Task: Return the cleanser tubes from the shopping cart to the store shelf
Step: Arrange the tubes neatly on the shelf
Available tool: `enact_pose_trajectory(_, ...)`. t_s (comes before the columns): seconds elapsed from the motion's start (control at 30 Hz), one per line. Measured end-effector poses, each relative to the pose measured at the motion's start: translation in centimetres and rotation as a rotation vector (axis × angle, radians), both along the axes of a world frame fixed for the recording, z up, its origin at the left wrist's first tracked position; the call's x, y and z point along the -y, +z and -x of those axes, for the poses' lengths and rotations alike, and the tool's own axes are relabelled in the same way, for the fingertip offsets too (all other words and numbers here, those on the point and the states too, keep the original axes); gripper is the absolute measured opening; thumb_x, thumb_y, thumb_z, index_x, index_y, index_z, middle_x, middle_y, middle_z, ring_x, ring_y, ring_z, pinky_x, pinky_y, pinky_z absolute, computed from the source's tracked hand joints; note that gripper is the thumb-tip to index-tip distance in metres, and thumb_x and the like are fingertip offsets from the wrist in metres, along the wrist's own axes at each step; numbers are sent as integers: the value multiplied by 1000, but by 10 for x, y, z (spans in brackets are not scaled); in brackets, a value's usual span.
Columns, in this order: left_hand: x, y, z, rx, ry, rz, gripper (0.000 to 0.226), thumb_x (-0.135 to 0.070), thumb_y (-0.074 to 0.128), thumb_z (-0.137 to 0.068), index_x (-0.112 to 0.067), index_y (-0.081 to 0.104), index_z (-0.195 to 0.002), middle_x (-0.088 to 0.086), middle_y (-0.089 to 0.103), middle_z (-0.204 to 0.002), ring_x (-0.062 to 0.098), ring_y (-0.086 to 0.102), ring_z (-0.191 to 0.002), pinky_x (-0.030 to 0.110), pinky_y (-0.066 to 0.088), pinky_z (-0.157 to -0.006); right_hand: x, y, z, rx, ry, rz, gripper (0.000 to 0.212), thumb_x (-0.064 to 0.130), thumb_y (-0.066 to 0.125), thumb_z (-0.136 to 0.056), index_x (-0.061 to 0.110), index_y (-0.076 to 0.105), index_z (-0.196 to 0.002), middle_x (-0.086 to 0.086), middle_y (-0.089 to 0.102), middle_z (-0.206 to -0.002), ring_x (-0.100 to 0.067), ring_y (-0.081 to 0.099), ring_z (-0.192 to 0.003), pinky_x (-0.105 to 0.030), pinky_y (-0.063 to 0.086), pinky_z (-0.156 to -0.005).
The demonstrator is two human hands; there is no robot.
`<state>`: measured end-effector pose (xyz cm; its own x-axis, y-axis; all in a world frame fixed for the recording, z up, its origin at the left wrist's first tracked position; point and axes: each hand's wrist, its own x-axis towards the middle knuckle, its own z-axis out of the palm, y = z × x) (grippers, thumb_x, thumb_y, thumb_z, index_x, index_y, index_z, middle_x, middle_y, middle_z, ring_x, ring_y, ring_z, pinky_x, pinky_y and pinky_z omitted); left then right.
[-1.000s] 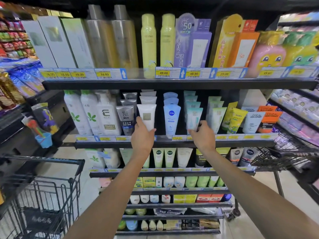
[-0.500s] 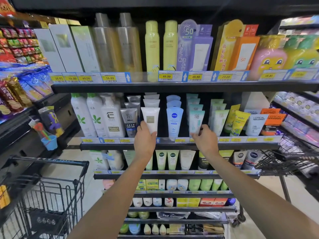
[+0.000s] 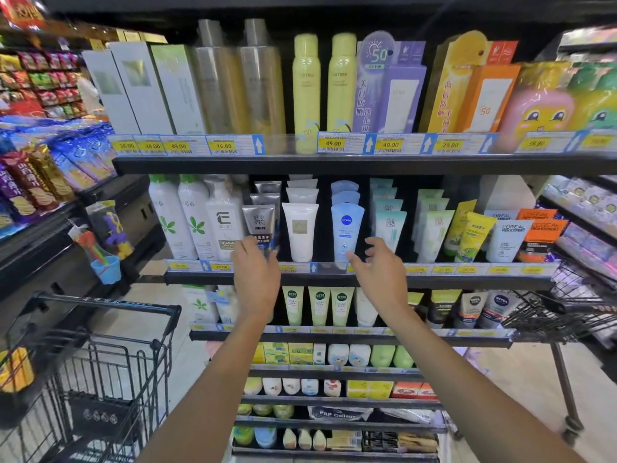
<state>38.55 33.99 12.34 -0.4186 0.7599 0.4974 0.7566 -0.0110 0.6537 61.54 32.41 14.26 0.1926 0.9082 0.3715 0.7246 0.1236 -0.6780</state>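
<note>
Head view: both hands hover at the lip of the shelf (image 3: 334, 279), empty. The left hand (image 3: 255, 279) has loose fingers just in front of the grey tube (image 3: 259, 225); the right hand (image 3: 379, 274) is spread open beside the blue tube (image 3: 347, 228). The tubes stand cap-down in rows behind a clear rail, labels forward: soft, glossy plastic, crimped flat on top. The wire cart (image 3: 100, 362) sits lower left.

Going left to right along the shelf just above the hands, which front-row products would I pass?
Leaf-print white bottles → E-logo bottle → grey MEN tube → white tube → blue Nivea tube → yellow tube → white L'Oreal tube → orange L'Oreal tube.
</note>
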Motion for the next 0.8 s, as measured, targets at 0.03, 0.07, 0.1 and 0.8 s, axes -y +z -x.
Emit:
enact_pose_trajectory(0.03, -2, 0, 4, 21, 17, 6, 41, -28, 71, -95, -8, 48, -122, 9, 53, -119, 28, 53, -110, 40, 52, -83, -4, 1, 5, -30, 10, 20, 66, 51, 66, -96, 12, 48, -147, -8, 67, -128, -23, 67, -109, -39, 56, -87)
enact_pose_trajectory(0.07, -4, 1, 6, 33, 29, 14, 44, -29, 73, -94, -9, 47, -123, 9, 54, -119, 28, 54, -109, 41, 54, -83, -7, 2, 9, -57, 12, 41, 69, 49, 67, -96, 11, 46, -149, -10, 67, -129, -25, 67, -110, -41, 57, -88)
enact_pose_trajectory(0.1, -6, 2, 8, 38, 37, 23, 47, -29, 74, -93, -8, 46, -125, 10, 55, -120, 29, 56, -109, 43, 55, -84, -11, 3, 13, -70, 6, 65, 70, 47, 68, -96, 9, 44, -149, -12, 67, -128, -27, 67, -110, -43, 57, -88)
enact_pose_trajectory(0.8, -18, 3, 7, -84, 45, 109, 61, -28, 71, -94, -4, 39, -140, 19, 66, -117, 38, 65, -107, 49, 51, -89, -50, -7, 18, -64, -6, 177, 33, 30, 77, -91, 17, 58, -115, -4, 73, -112, -24, 71, -93, -47, 62, -75)
